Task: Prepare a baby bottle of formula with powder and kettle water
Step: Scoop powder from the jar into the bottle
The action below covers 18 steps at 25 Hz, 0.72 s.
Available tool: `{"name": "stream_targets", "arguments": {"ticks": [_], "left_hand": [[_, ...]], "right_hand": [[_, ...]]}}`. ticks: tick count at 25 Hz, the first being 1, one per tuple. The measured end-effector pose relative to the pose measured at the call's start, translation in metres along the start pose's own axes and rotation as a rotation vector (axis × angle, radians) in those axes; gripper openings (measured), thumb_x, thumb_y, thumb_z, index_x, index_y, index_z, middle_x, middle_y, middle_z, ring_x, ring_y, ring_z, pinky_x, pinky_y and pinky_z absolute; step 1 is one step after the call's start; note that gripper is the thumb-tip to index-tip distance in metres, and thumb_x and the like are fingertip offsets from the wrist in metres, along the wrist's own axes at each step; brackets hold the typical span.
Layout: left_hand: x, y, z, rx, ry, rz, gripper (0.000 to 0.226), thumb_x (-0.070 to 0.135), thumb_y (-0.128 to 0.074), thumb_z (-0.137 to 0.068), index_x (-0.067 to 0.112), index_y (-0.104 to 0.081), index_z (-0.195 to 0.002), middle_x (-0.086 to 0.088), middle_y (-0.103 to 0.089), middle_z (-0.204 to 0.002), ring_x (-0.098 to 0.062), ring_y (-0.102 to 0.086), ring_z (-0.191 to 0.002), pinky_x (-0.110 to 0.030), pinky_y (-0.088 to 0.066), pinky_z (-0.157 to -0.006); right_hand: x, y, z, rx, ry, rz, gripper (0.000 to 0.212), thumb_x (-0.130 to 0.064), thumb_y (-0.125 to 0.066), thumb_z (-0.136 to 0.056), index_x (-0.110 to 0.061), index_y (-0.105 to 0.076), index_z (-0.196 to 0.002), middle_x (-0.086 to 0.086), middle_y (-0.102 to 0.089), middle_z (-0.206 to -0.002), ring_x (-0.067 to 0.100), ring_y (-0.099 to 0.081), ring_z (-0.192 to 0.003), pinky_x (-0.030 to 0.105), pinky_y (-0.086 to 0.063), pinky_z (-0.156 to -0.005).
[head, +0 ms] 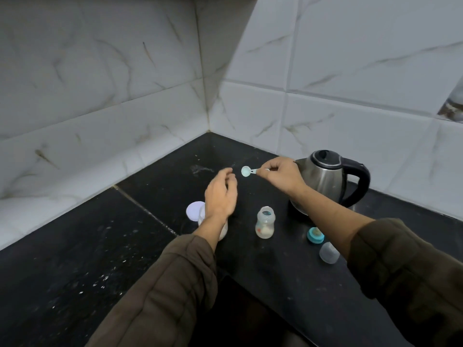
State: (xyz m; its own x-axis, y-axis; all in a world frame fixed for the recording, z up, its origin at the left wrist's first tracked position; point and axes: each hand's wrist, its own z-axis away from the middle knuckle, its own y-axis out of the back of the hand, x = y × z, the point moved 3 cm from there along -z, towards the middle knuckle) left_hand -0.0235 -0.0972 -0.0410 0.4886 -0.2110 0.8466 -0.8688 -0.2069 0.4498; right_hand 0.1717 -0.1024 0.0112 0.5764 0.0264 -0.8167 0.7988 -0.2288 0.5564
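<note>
My right hand (280, 175) pinches the handle of a small pale scoop (246, 171), held in the air in front of the steel kettle (325, 179). Below it the clear baby bottle (265, 222) stands uncapped on the black counter, with some pale powder at its bottom. My left hand (220, 194) hovers with fingers loosely curled and holds nothing. It hangs over a white powder container (201, 216), which my wrist partly hides. A round white lid (194, 211) lies beside that container.
The teal bottle ring with its teat (315, 235) and a clear cap (329, 252) lie on the counter (275, 284) right of the bottle. Tiled walls meet in a corner behind. The counter's front edge runs diagonally at the lower middle.
</note>
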Motion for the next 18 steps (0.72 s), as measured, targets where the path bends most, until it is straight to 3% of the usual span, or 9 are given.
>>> {"name": "stream_targets", "arguments": {"ticks": [3,6,10,18], "left_hand": [[-0.004,0.04,-0.013,0.232,0.043,0.007,0.033,0.025,-0.046,-0.108,0.017,-0.064,-0.135,0.001,-0.071,-0.125,-0.019,-0.059,-0.122,-0.026,-0.038,-0.1],[-0.022,0.072,-0.019,0.305,0.091,-0.048,0.035,0.027,-0.044,-0.108,0.019,-0.063,-0.135,-0.001,-0.068,-0.13,-0.017,-0.058,-0.123,-0.027,-0.039,-0.098],[-0.043,0.087,-0.018,0.271,0.098,-0.16,0.035,0.026,-0.044,-0.108,0.016,-0.062,-0.136,-0.003,-0.067,-0.132,-0.019,-0.058,-0.123,-0.027,-0.041,-0.096],[-0.063,0.083,-0.023,0.124,0.115,-0.225,0.036,0.033,-0.044,-0.109,0.018,-0.061,-0.137,-0.002,-0.065,-0.134,-0.017,-0.059,-0.122,-0.032,-0.047,-0.098]], "right_hand": [[-0.025,-0.035,-0.003,-0.183,0.104,0.155,0.028,-0.026,-0.082,-0.084,-0.032,-0.071,-0.059,-0.012,-0.069,-0.069,0.003,-0.06,-0.067,0.02,-0.043,-0.065],[-0.039,-0.074,-0.002,-0.395,0.137,0.286,0.025,-0.026,-0.081,-0.082,-0.032,-0.072,-0.06,-0.015,-0.073,-0.074,0.003,-0.066,-0.076,0.024,-0.048,-0.071],[-0.046,-0.11,0.002,-0.503,0.165,0.518,0.018,-0.026,-0.077,-0.082,-0.028,-0.072,-0.065,-0.008,-0.076,-0.084,0.013,-0.071,-0.085,0.035,-0.061,-0.079],[-0.045,-0.143,0.004,-0.578,0.196,0.713,0.01,-0.023,-0.076,-0.086,-0.023,-0.077,-0.076,-0.003,-0.076,-0.089,0.018,-0.071,-0.087,0.042,-0.064,-0.081]]}}
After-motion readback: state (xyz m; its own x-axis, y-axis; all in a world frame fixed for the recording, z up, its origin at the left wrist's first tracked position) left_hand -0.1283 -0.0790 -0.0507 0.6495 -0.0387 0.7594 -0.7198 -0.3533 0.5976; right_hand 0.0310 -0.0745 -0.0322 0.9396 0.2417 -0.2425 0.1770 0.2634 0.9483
